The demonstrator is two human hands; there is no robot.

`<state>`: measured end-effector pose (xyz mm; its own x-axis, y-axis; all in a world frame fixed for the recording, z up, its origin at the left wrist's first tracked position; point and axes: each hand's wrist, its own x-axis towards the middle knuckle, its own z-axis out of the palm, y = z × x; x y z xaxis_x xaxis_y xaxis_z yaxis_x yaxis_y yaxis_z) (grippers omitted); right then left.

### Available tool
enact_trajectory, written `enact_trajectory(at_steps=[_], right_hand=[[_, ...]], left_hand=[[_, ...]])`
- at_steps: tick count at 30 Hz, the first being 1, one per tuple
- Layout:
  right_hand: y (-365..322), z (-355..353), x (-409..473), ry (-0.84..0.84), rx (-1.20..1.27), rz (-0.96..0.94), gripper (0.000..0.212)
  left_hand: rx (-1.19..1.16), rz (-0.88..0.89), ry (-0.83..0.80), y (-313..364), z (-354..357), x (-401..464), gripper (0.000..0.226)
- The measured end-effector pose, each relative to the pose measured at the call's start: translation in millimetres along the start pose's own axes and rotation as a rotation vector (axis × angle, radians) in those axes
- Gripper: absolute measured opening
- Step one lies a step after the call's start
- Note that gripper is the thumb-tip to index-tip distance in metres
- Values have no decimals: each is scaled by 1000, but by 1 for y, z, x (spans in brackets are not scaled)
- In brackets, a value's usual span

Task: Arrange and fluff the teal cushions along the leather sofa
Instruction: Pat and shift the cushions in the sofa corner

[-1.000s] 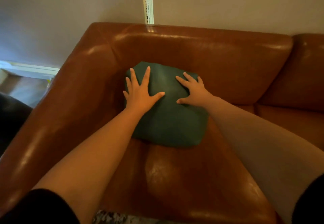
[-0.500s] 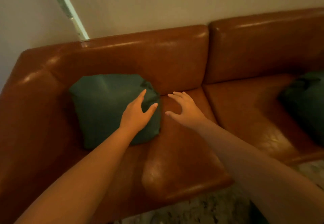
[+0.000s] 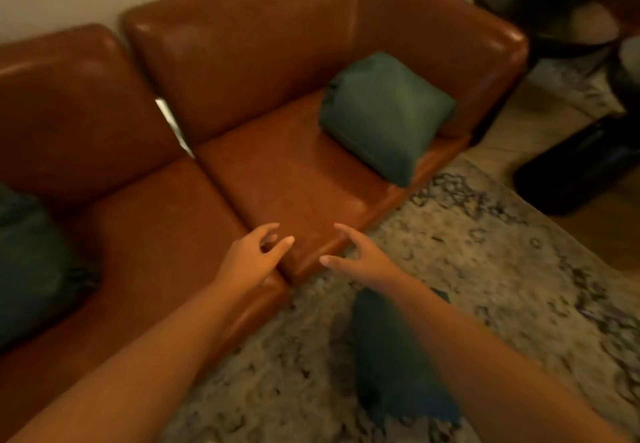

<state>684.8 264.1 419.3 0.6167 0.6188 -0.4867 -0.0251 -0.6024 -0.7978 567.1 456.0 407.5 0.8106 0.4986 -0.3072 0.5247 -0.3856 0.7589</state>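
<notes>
Both hands hang over the front edge of the brown leather sofa (image 3: 284, 179) and hold nothing. The left hand (image 3: 251, 257) has its fingers loosely curled, thumb apart; the right hand (image 3: 360, 257) is spread, fingers relaxed. One teal cushion (image 3: 382, 115) leans in the sofa's right corner, well apart from both hands; another cushion (image 3: 31, 266) sits at far left
</notes>
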Motion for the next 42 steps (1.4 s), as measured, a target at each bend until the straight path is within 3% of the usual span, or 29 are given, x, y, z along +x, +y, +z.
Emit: enact_trajectory(at_steps=[7, 13, 20, 24, 32, 36, 42], right_hand=[[158, -105, -45, 126, -2, 179, 78], [263, -134, -53, 296, 239, 348, 81], [368, -157, -48, 357, 359, 503, 82], [430, -155, -31, 339, 357, 578, 96], [539, -133, 23, 329, 436, 611, 95], [576, -122, 42, 330, 509, 597, 88], [599, -116, 62, 288, 666, 686, 79]], left_hand=[[64, -8, -203, 42, 164, 8, 61], [167, -67, -332, 43, 251, 41, 68], [279, -161, -375, 7, 331, 78, 80], [200, -250, -369, -25, 385, 90, 86], [-28, -415, -337, -108, 483, 123, 97], [-105, -472, -314, -137, 504, 143, 113], [-240, -549, -279, -158, 516, 155, 117]])
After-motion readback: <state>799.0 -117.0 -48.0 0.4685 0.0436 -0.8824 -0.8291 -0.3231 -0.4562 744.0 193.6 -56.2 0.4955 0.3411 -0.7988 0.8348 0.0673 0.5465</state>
